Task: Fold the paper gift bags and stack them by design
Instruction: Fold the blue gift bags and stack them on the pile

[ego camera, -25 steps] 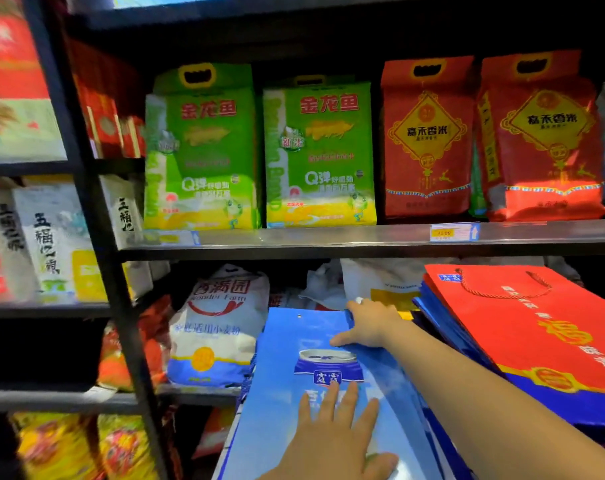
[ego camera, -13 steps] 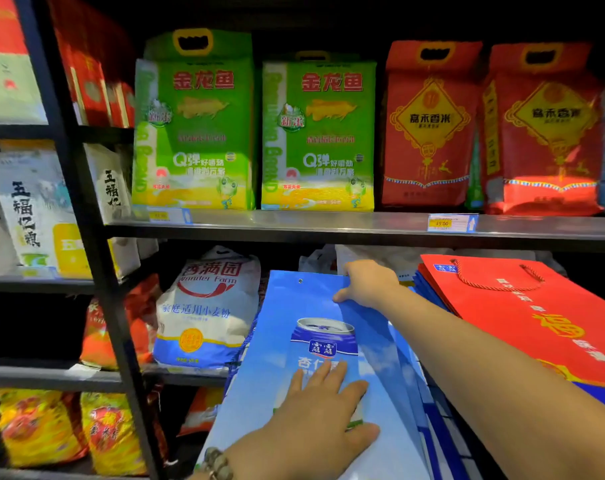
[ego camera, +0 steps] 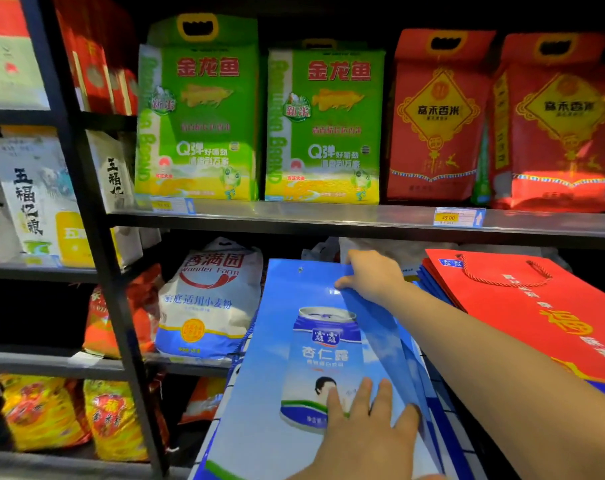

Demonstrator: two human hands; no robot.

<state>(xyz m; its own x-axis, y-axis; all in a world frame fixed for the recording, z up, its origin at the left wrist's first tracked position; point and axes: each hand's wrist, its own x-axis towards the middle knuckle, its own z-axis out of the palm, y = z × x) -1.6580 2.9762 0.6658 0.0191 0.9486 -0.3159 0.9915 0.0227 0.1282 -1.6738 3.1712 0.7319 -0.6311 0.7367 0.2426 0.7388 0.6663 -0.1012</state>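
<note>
The left hand point(ego camera: 367, 434) presses flat, fingers straight, on the lower part of the blue bag point(ego camera: 294, 344), which lies just left of the red bag point(ego camera: 536, 306), while the outstretched right hand point(ego camera: 374, 277) has its grip pinched on the blue bag's top edge, under a shelf point(ego camera: 329, 220) of rice sacks point(ego camera: 323, 126).

Your left grip point(ego camera: 367, 434) hid the printed can's base on the blue gift bag point(ego camera: 270, 393), whose near end ran off the bottom edge. Your right grip point(ego camera: 374, 278) covered its far right corner; the red gift bag point(ego camera: 536, 306) was cropped at right.
</note>
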